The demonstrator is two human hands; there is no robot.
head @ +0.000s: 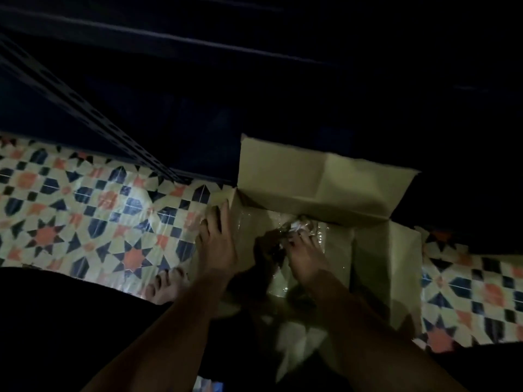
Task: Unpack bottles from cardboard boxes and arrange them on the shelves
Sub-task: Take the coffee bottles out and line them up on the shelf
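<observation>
I see my two bare forearms, unsleeved as far as the view reaches; left hand (pixel 218 244) and right hand (pixel 307 258) ungloved, no visible rings or watch; dark clothing (pixel 70 329) below the left arm; a bare foot (pixel 167 287) beside it.

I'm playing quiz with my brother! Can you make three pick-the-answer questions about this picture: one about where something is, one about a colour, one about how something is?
1. Where does the box sit?
A. on a patterned floor
B. on a chair
C. on a bed

2. What colour are the floor's stars?
A. green
B. orange
C. purple

3. How is the far flap?
A. taped shut
C. torn off
B. folded open

Answers:
1 A, tiles show on both sides of the box.
2 B, orange stars lie among dark blue shapes.
3 B, it stands up, while the left hand lies flat on the box and the right hand reaches inside.
</observation>
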